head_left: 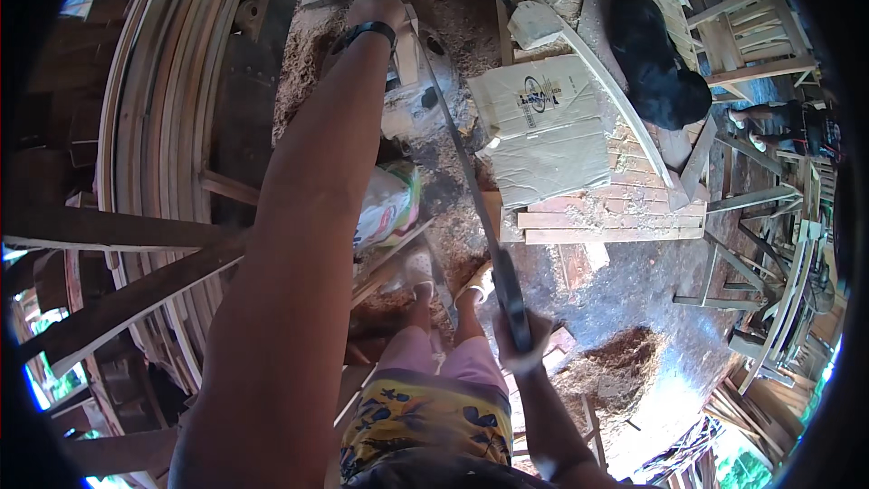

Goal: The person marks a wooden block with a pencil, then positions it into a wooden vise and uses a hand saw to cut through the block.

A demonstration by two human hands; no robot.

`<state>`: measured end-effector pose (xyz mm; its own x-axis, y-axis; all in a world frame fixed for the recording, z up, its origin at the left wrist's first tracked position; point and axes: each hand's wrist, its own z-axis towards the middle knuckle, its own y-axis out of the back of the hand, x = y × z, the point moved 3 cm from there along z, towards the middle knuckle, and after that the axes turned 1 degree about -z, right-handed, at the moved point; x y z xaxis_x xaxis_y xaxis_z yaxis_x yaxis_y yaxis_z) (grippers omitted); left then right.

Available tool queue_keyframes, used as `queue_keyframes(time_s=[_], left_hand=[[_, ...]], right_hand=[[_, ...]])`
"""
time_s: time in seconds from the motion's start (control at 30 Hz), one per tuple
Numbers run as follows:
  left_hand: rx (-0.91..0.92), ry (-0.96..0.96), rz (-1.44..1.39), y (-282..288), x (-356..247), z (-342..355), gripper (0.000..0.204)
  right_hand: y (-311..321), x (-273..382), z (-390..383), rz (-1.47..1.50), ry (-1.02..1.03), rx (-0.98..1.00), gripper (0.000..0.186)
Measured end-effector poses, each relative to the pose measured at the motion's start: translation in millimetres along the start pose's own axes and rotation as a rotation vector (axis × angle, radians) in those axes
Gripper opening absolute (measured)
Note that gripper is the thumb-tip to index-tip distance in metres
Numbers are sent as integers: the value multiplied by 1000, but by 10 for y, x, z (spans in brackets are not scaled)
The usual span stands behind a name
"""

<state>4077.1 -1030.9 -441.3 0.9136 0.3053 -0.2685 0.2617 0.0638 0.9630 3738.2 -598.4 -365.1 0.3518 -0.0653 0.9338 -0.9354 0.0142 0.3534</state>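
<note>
My right hand [523, 342] is closed round the handle of a long handsaw [466, 167], near my right thigh. Its narrow blade slants away from me, up and to the left. The far end of the blade lies beside a pale piece of wood [406, 59]. My left arm reaches far forward, a dark band at its wrist. The left hand [377, 9] is closed at the top of that wood, and its fingertips are hidden. Beneath the wood is a pale, stained support [425, 100] with dark holes.
Long stacked boards [163, 100] stand on the left. Flattened cardboard [548, 131] lies on planks [615, 222] at right, with a black form [652, 54] beyond, unclear. A printed bag [389, 204] sits below my left arm. Sawdust [615, 367] covers the floor; another person [797, 127] is far right.
</note>
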Motion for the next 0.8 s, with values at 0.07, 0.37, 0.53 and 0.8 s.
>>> queue_keyframes(time_s=[0.07, 0.37, 0.53, 0.8], left_hand=[[-25, 36, -38, 41, -18, -48, 36], [-19, -189, 125, -60, 48, 120, 32], [-44, -57, -17, -140, 224, 250, 42], [-56, 466, -871, 204, 591, -517, 43]], right_hand=[[-345, -174, 560, -380, 89, 127, 18], [-1013, 247, 1856, 17, 391, -40, 19], [-159, 631, 940, -144, 431, -46, 15], [283, 548, 574, 196, 170, 32, 10]])
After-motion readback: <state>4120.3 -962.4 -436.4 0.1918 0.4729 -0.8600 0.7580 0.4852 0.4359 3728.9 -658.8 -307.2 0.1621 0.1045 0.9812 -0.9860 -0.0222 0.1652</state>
